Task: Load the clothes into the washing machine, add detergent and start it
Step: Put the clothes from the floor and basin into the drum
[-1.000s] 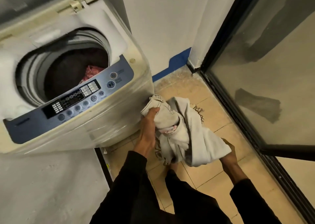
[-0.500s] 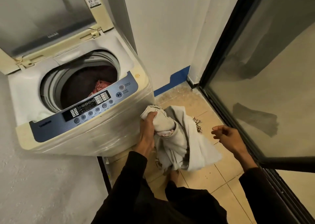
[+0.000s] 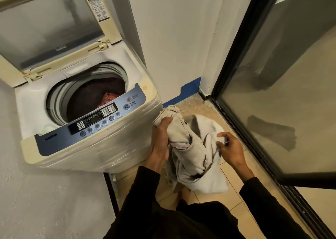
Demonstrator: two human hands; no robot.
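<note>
Left hand (image 3: 161, 140) fingers curled round pale clothes bundle (image 3: 192, 153), beside washing machine (image 3: 101, 147). Right hand (image 3: 230, 147) fingers loosely bent at fabric; grasp unclear. Drum contents mostly hidden.

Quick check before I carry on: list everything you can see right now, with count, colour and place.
Top-loading washing machine: one, cream with blue control panel, left, lid raised.
Clothes in drum: dark maroon and pink-red, count unclear.
Light grey garments: bundle, count unclear, held right of the machine, above the floor.
Tiled floor: tan, bottom centre.
Glass door: one, black frame, right.
Left hand: grips the bundle's top.
Right hand: fingers curled at the bundle's right edge.
</note>
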